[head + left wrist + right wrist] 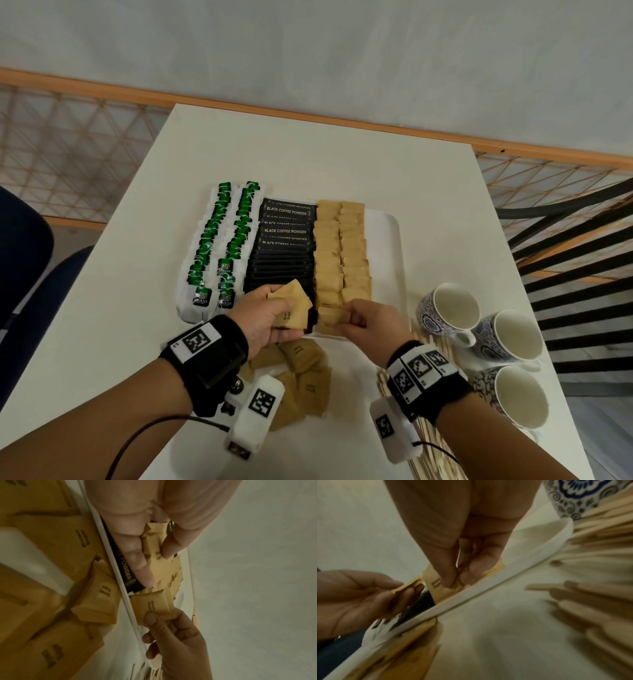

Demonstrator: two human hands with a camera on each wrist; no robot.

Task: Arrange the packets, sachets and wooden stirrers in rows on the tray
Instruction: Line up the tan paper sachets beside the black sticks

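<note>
A white tray (385,233) holds rows of green tea bags (209,246), black coffee sachets (284,240) and brown sugar packets (342,246). My left hand (270,315) holds a small stack of brown packets (291,305) over the tray's near edge; thumb and fingers pinch the stack (154,545) in the left wrist view. My right hand (363,318) pinches one brown packet (330,320) at the near end of the left sugar row, with its fingertips (448,581) pressed on the packet (436,584). Wooden stirrers (431,442) lie on the table under my right wrist.
Loose brown packets (305,380) lie on the table in front of the tray. Three patterned cups (455,308) stand to the right, close to the stirrers (590,595). A strip of the tray to the right of the sugar rows is bare. Chairs flank the table.
</note>
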